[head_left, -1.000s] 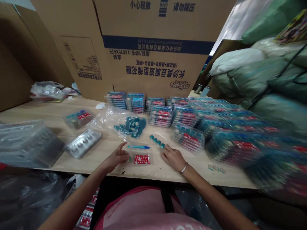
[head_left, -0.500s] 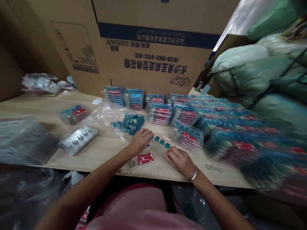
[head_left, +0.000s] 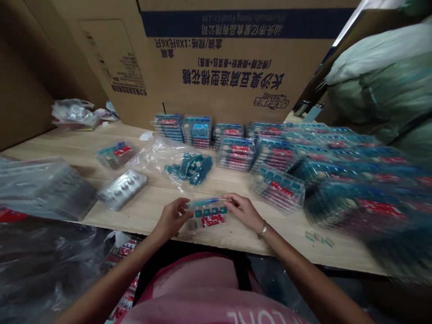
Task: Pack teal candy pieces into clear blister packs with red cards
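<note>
A clear plastic tray (head_left: 195, 227) lies at the table's front edge between my hands. It shows a row of teal pieces (head_left: 206, 212), a red packet with white marks (head_left: 212, 219) and a pale piece at its left. Along its far side runs a thin blue item (head_left: 209, 201). My left hand (head_left: 173, 217) is closed on the tray's left end. At the far right corner, the fingers of my right hand (head_left: 243, 210) pinch the tray's edge. Beyond them, an open clear bag (head_left: 148, 155) holds loose teal pieces (head_left: 191, 168).
Stacks of filled trays (head_left: 236, 153) line the back and right. A nearer stack (head_left: 278, 189) stands right of my hands. Nested empty trays (head_left: 123, 189) and a larger wrapped stack (head_left: 43, 186) sit left. A cardboard box (head_left: 216, 67) rises behind. Small striped pieces (head_left: 319, 239) lie right.
The row of teal pieces, held between my hands beyond the red packet before, now lies in the tray just behind that packet. My left hand has come left and nearer. The view has shifted slightly.
</note>
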Available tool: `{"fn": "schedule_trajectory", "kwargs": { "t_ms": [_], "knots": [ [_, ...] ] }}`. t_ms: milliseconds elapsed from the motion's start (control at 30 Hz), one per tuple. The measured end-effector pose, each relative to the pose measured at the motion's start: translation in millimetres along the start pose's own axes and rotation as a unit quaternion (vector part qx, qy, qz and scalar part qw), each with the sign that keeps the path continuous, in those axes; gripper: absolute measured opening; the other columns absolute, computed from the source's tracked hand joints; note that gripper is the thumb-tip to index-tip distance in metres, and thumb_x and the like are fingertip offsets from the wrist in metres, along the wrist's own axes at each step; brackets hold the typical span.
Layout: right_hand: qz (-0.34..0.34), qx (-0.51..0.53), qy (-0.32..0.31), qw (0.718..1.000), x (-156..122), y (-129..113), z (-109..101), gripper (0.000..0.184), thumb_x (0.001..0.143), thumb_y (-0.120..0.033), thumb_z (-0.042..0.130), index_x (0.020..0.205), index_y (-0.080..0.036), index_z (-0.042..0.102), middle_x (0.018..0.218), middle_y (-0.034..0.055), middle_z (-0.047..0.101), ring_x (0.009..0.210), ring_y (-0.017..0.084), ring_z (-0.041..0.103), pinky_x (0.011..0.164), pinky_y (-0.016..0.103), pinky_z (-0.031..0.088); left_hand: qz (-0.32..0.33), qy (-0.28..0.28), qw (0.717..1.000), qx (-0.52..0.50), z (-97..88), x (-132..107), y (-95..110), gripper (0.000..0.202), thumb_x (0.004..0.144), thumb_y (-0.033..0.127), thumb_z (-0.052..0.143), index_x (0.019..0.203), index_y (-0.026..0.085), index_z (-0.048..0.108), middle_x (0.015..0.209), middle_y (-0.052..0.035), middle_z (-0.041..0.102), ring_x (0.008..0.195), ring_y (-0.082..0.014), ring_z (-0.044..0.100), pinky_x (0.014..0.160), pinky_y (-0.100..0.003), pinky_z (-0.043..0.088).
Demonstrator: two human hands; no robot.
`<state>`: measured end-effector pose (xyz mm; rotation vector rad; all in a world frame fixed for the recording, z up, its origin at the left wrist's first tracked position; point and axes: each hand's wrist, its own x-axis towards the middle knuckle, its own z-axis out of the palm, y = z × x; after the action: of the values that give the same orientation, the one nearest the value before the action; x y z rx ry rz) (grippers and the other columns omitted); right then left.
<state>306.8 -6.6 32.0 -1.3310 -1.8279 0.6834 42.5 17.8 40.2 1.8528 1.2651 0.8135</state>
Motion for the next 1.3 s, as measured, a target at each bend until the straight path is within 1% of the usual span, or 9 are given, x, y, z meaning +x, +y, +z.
{"fn": "schedule_trajectory", "kwargs": {
  "t_ms": [167, 367, 600, 733, 833, 933, 1133, 1200, 1300],
  "knots": [
    [0.042, 0.015, 0.035, 0.998, 25.9, 35.4, 24.6, 0.025, 0.084, -0.037, 0.053, 0.099, -0.018, 0.062, 0.084, 0.0036, 0.062, 0.072, 0.015, 0.057, 0.066, 0.027, 0.047, 0.018, 0.06, 0.996, 0.059, 14.4, 9.1, -23.1, 0.035, 0.073, 0.029, 0.058, 0.105, 0.016, 0.061, 0.096, -0.0068, 0.058, 0.07, -0.0141, 0.058, 0.066, -0.031, 0.053],
    [0.028, -0.09, 0.018, 0.995, 36.5, 23.0, 26.9, 0.006, 0.085, -0.021, 0.054, 0.084, -0.018, 0.059, 0.08, 0.0021, 0.061, 0.072, 0.014, 0.057, 0.069, 0.026, 0.045, 0.028, 0.011, 0.999, 0.035, 11.3, -1.6, -19.9, 0.035, 0.08, 0.032, 0.051, 0.111, 0.016, 0.056, 0.11, -0.0106, 0.054, 0.071, -0.0126, 0.059, 0.06, -0.027, 0.053],
    [0.009, -0.169, 0.002, 0.985, 34.6, 12.2, 22.8, 0.015, 0.09, -0.023, 0.047, 0.095, -0.017, 0.06, 0.093, 0.0071, 0.063, 0.084, 0.017, 0.06, 0.076, 0.03, 0.048, 0.005, 0.033, 0.988, 0.148, 16.8, 4.0, -19.4, 0.041, 0.078, 0.023, 0.049, 0.118, 0.018, 0.051, 0.104, -0.0069, 0.059, 0.058, -0.0109, 0.058, 0.06, -0.029, 0.052],
    [-0.096, -0.208, -0.09, 0.969, 23.3, -5.0, 23.7, 0.057, 0.084, -0.048, 0.055, 0.13, -0.015, 0.045, 0.137, 0.0178, 0.043, 0.129, 0.028, 0.037, 0.102, 0.046, 0.035, 0.02, 0.013, 0.989, 0.143, 18.7, 5.6, -20.3, 0.039, 0.077, 0.024, 0.047, 0.115, 0.016, 0.053, 0.108, -0.0094, 0.059, 0.059, -0.0115, 0.059, 0.061, -0.029, 0.052],
    [-0.112, -0.232, -0.201, 0.945, 17.8, -15.1, 22.2, 0.087, 0.07, -0.064, 0.062, 0.138, -0.016, 0.037, 0.145, 0.0195, 0.033, 0.135, 0.034, 0.024, 0.108, 0.056, 0.019, 0.028, 0.006, 0.992, 0.126, 18.9, 6.6, -23.3, 0.036, 0.076, 0.024, 0.046, 0.11, 0.015, 0.056, 0.099, -0.0078, 0.062, 0.057, -0.0123, 0.059, 0.058, -0.028, 0.052],
    [-0.11, -0.237, -0.235, 0.936, 17.2, -15.3, 19.0, 0.104, 0.057, -0.065, 0.071, 0.139, -0.014, 0.032, 0.144, 0.0208, 0.033, 0.133, 0.035, 0.026, 0.109, 0.054, 0.015, 0.037, 0.005, 0.993, 0.111, 22.2, 12.2, -27.2, 0.033, 0.075, 0.024, 0.047, 0.105, 0.018, 0.059, 0.092, -0.0051, 0.064, 0.056, -0.0135, 0.059, 0.054, -0.027, 0.052],
    [-0.089, -0.24, -0.183, 0.949, 1.5, -12.3, 1.8, 0.097, 0.045, -0.054, 0.077, 0.128, -0.017, 0.044, 0.121, 0.0109, 0.049, 0.108, 0.027, 0.044, 0.1, 0.039, 0.033, 0.05, -0.025, 0.998, 0.033, 36.0, 20.7, -19.7, 0.035, 0.082, 0.034, 0.048, 0.114, 0.022, 0.055, 0.074, -0.0009, 0.065, 0.056, -0.0178, 0.062, 0.051, -0.029, 0.053],
    [-0.077, -0.255, -0.136, 0.954, -4.3, -16.3, -20.6, 0.093, 0.044, -0.052, 0.076, 0.126, -0.018, 0.046, 0.118, 0.0102, 0.048, 0.105, 0.028, 0.044, 0.097, 0.041, 0.034, 0.058, -0.024, 0.997, 0.033, 36.2, 20.6, -17.9, 0.04, 0.085, 0.04, 0.046, 0.121, 0.021, 0.05, 0.073, -0.0008, 0.066, 0.058, -0.0186, 0.063, 0.052, -0.03, 0.054],
    [-0.037, -0.32, 0.011, 0.947, -3.0, -17.1, -74.1, 0.085, 0.049, -0.042, 0.074, 0.126, -0.017, 0.045, 0.12, 0.0131, 0.047, 0.107, 0.03, 0.043, 0.096, 0.045, 0.034, 0.153, 0.011, 0.98, 0.13, 33.5, 18.9, -25.0, 0.045, 0.084, 0.044, 0.049, 0.125, 0.024, 0.05, 0.103, -0.0077, 0.068, 0.087, -0.0231, 0.067, 0.072, -0.036, 0.057]
  ]
}}
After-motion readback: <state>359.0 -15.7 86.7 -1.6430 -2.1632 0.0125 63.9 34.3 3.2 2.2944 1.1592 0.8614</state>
